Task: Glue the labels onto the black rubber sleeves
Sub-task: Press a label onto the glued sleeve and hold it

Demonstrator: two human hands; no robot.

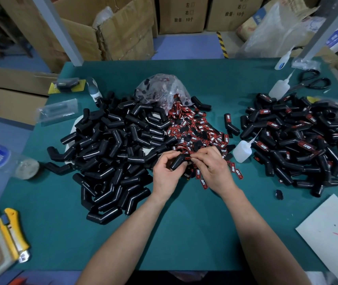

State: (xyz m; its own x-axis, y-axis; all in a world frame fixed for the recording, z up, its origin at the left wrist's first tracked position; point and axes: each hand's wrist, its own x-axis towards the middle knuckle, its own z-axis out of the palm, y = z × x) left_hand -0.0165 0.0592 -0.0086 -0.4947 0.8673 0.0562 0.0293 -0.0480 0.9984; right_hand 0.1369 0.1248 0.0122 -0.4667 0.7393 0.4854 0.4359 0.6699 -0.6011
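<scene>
Green work table [184,233], backed by cardboard boxes [127,29]. Centre: the left hand [165,175] curls its fingers round one black rubber sleeve [176,162], held low over the table's near side. The right hand [213,168] pinches a red-and-black label [188,158] between thumb and fingertips against the sleeve's upper end. Left: heap of unlabelled sleeves [112,145]. Behind the hands: loose labels [197,128] spilling from a clear plastic bag [162,89]. Right: heap of labelled sleeves [299,138]. A tilted glue bottle [242,151] sits between the loose labels and that heap, nozzle toward the heap. Far right: scissors [312,80]. Near left corner: yellow utility knife [13,229].
</scene>
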